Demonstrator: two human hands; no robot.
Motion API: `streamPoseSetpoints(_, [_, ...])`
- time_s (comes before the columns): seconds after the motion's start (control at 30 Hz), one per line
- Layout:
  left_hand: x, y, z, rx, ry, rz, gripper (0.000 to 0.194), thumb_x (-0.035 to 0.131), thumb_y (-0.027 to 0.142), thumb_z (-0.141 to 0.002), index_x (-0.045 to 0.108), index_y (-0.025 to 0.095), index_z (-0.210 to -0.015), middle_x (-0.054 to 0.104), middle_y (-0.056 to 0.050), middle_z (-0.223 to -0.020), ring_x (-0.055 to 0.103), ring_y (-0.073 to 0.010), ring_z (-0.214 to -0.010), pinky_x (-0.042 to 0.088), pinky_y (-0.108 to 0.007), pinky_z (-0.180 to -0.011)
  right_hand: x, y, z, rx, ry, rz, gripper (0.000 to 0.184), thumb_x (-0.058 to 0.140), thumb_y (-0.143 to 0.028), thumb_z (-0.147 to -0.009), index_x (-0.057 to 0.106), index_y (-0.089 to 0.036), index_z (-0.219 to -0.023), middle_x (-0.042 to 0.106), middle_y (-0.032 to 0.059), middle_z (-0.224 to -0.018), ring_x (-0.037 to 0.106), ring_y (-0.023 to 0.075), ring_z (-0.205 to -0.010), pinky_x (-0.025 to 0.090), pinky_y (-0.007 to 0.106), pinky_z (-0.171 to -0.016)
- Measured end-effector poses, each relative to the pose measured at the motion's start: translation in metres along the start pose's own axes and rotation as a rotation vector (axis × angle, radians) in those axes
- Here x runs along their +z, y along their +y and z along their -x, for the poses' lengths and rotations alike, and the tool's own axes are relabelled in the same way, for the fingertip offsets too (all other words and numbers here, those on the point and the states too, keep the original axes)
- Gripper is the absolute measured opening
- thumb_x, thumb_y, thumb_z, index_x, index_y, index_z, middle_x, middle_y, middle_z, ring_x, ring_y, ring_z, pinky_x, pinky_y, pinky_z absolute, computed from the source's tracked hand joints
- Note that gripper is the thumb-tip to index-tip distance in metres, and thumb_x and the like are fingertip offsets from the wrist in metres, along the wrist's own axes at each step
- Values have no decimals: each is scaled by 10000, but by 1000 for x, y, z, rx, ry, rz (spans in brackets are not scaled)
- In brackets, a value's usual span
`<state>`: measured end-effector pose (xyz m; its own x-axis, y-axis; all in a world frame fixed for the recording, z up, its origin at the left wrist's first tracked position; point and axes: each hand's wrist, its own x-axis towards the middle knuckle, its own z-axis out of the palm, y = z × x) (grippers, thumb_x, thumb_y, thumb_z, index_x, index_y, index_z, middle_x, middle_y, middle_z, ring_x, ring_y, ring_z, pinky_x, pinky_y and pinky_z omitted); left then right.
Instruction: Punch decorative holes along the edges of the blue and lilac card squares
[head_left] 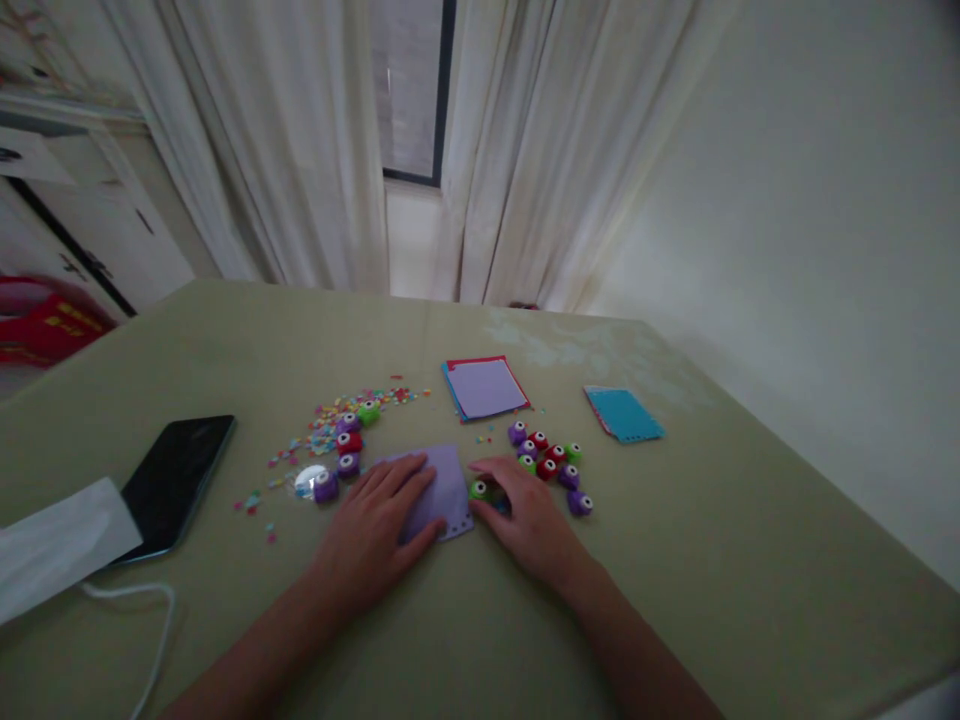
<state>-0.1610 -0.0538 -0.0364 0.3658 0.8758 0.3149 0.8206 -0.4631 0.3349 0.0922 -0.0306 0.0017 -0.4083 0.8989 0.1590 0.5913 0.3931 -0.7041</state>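
Observation:
My left hand [385, 505] lies flat with fingers spread on a purple square sheet of paper [452, 480]. Small holes run along the sheet's lower right edge. At the right edge of this sheet, my right hand [529, 510] curls its thumb and fingers around a small green one-eyed figure [478, 490]. A bit of blue shows under its palm, too hidden to make out. Several purple, red and green one-eyed figures [547, 468] sit just beyond the right hand. Others, such as a red one [349, 443], stand in a line left of the sheet.
Scattered confetti-like bits [322, 432] lie at the left, by a clear shiny disc [310, 482]. A stack of coloured paper [487, 388] and blue sheets [624, 413] lie farther back. A black tablet [180, 480], a white sheet [64, 545] and a white cable [171, 610] are at left.

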Motion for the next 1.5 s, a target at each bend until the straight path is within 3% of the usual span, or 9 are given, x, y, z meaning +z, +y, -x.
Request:
streamPoseSetpoints(0.23, [2, -4, 4, 26, 6, -26, 541, 637, 527, -1020, 607, 270, -1495, 604, -91, -1571, 591, -340, -1387, 459, -540, -1186, 1, 2, 2, 1, 17, -14, 313, 775, -165, -948, 706, -247, -1242, 719, 93, -1253, 684, 270, -1201, 532, 411, -1075])
streamPoseSetpoints(0.4, [1, -4, 4, 33, 27, -44, 521, 624, 539, -1025, 619, 265, -1469, 629, -91, -1542, 623, -339, -1339, 487, -539, -1143, 0, 4, 0, 101, 29, 67, 265, 847, -203, -910, 755, -220, -1157, 740, 95, -1180, 693, 278, -1129, 534, 400, -1012])
streamPoseSetpoints(0.6, [0, -4, 5, 47, 42, -41, 508, 621, 525, -1035, 608, 264, -1471, 630, -83, -1538, 616, -338, -1337, 483, -535, -1130, 1, 0, -1, 119, 34, 20, 292, 900, -220, -870, 770, -199, -1131, 765, 66, -1079, 708, 247, -1027, 534, 347, -913])
streamPoseSetpoints(0.87, [-1, -4, 5, 55, 41, -53, 508, 614, 526, -1041, 603, 260, -1473, 631, -83, -1534, 617, -343, -1327, 482, -541, -1117, 7, 5, -3, 100, 108, 7, 321, 910, -194, -852, 749, -181, -1129, 749, 74, -1080, 699, 243, -999, 535, 345, -899])
streamPoseSetpoints(1.17, [-1, -3, 6, 44, 23, -54, 516, 602, 533, -1048, 579, 261, -1486, 613, -83, -1553, 595, -340, -1350, 469, -538, -1131, 2, 8, -3, 42, 39, -74, 279, 913, -235, -857, 756, -199, -1085, 765, 60, -1055, 703, 233, -980, 526, 332, -892])
streamPoseSetpoints(1.37, [-1, -2, 5, 39, 16, -79, 516, 565, 513, -1066, 570, 246, -1507, 595, -86, -1574, 588, -343, -1364, 472, -555, -1136, -10, 12, -1, -67, -93, -106, 326, 806, -100, -910, 770, -204, -1216, 797, 64, -1173, 723, 221, -1089, 518, 332, -1005])
streamPoseSetpoints(1.5, [-2, 0, 5, 42, 27, -88, 528, 553, 499, -1069, 569, 225, -1520, 596, -99, -1573, 592, -346, -1374, 481, -560, -1135, -11, 12, 0, -78, -111, -109, 349, 802, -91, -904, 774, -209, -1231, 804, 69, -1187, 725, 230, -1105, 522, 348, -1025])
